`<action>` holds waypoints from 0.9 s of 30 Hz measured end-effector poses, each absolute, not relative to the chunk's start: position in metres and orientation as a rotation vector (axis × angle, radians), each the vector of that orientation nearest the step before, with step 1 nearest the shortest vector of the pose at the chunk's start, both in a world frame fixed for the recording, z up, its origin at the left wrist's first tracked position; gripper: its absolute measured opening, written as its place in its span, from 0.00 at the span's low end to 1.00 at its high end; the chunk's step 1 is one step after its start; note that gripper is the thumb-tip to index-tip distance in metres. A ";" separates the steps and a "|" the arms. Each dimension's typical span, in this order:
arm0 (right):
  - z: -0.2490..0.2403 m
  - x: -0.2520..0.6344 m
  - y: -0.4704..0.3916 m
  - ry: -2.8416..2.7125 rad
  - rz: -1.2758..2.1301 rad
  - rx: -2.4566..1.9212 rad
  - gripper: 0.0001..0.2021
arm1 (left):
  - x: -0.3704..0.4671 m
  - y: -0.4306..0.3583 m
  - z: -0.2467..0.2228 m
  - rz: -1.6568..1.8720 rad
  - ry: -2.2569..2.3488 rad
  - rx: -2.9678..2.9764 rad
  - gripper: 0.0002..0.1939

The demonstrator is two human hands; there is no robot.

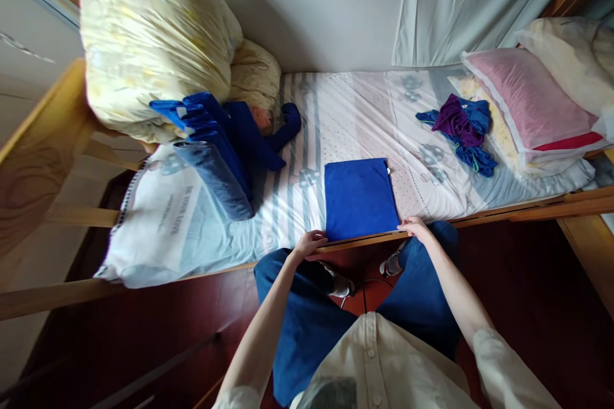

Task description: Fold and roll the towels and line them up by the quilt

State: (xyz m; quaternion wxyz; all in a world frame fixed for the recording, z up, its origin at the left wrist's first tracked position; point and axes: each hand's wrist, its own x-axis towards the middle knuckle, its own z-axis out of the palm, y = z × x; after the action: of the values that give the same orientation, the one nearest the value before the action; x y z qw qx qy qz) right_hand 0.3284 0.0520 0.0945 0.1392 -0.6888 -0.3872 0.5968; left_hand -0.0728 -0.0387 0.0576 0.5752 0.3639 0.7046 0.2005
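Left hand (pixel 309 243) and right hand (pixel 415 229), both curled, rest at the near corners of a blue cloth (pixel 361 198); whether either grips it cannot be told. It lies flat at the bed's front edge (pixel 508 209).

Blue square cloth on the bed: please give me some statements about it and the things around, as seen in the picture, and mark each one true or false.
1. The blue square cloth lies flat on the bed. True.
2. The left hand and right hand are at its far corners. False: they are at its near corners.
3. The purple cloth lies to its right. True.
4. The pink pillow is at the bed's left end. False: it is at the right end.
5. The rolled cloth lies to its left. True.
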 end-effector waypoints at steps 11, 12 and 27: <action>0.091 0.311 0.125 -1.149 1.745 -1.945 0.20 | -0.077 0.036 0.048 0.625 1.692 0.761 0.34; 0.090 0.307 0.135 -1.162 1.740 -1.935 0.20 | -0.078 0.046 0.046 0.627 1.690 0.757 0.34; 0.045 0.252 0.271 -1.220 1.362 -1.940 0.17 | -0.095 0.189 0.026 0.923 1.859 0.723 0.31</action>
State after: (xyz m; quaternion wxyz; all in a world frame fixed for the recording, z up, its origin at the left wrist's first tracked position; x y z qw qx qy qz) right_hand 0.2520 0.2705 0.0451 0.2357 -0.7072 -0.4448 0.4965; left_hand -0.0945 0.1895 0.0259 0.4544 0.2931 0.7535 0.3739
